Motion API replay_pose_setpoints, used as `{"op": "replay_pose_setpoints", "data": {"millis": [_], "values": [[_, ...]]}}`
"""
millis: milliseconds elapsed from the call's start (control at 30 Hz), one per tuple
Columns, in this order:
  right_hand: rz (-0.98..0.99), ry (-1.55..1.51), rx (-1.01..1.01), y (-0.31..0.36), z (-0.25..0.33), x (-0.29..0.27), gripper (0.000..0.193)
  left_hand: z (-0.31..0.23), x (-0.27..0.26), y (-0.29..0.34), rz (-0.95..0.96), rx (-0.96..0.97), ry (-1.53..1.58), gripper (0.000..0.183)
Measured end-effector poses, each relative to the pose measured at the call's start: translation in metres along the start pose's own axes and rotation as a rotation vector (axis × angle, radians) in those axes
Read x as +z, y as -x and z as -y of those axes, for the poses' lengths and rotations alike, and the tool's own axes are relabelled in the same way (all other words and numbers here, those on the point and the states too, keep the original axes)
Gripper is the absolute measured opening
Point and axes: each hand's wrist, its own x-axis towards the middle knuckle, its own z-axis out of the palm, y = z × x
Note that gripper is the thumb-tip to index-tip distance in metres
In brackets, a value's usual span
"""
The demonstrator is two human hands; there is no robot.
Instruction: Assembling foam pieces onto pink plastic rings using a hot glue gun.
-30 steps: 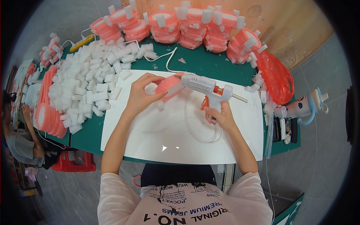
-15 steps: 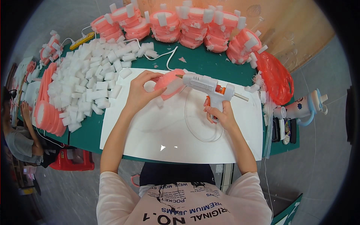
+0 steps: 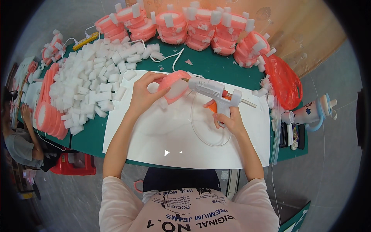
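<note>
Above the white sheet (image 3: 154, 131), my left hand (image 3: 143, 94) grips a round foam piece (image 3: 178, 87) with a pink rim and a white face, tilted up toward me. Its thumb presses along the near side while the other fingers go behind. My right hand (image 3: 228, 120) is wrapped round the handle of a white hot glue gun (image 3: 208, 87) with an orange trigger. The gun's brass nozzle points left and meets the upper edge of the foam piece, or nearly so. A clear glue stick (image 3: 248, 103) sticks out of its back end.
White foam blocks (image 3: 92, 77) lie heaped on the green table at left, beside stacked pink pieces (image 3: 50, 120). More pink-and-white stacks (image 3: 170, 27) line the back. At right are a red plastic bag (image 3: 284, 83) and a tumbler (image 3: 311, 110). Another person (image 3: 25, 143) sits far left.
The glue gun's orange trigger stands further out from the handle, and my right fingers on it have loosened. The foam piece has turned slightly, showing more of its white face.
</note>
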Motion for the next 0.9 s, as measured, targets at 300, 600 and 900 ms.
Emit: {"op": "replay_pose_setpoints", "data": {"millis": [300, 600, 900], "values": [[-0.215, 0.129, -0.040, -0.004, -0.002, -0.023, 0.034, 0.010, -0.002, 0.000, -0.178, -0.171, 0.243, 0.032], [-0.823, 0.896, -0.257, -0.032, -0.072, -0.135, 0.033, 0.013, 0.002, -0.002, -0.221, -0.042, 0.188, 0.031], [-0.957, 1.119, -0.137, -0.020, -0.092, -0.175, 0.043, 0.009, 0.010, -0.001, -0.282, 0.124, -0.051, 0.030]]}}
